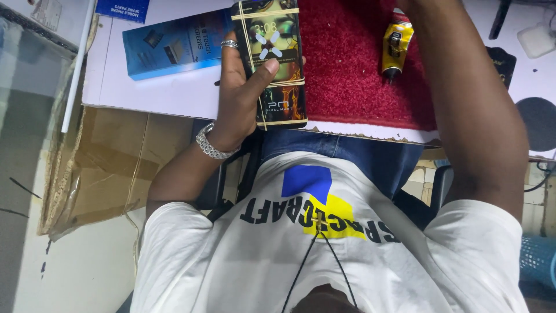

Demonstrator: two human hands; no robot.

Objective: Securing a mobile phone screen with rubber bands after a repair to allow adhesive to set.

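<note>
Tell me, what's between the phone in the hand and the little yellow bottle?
Only bare red mat lies between the phone in the left hand and the yellow bottle, seen in the head view.

A red mat (359,64) covers the middle of the white tabletop (156,95), reaching its near edge. A yellow glue tube (396,47) lies on the mat's right part. A blue box (174,43) rests toward the left edge. Brown cardboard (104,168) hangs below the near-left corner.

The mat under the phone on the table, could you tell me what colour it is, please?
The mat is deep red, seen best in the head view.
</note>
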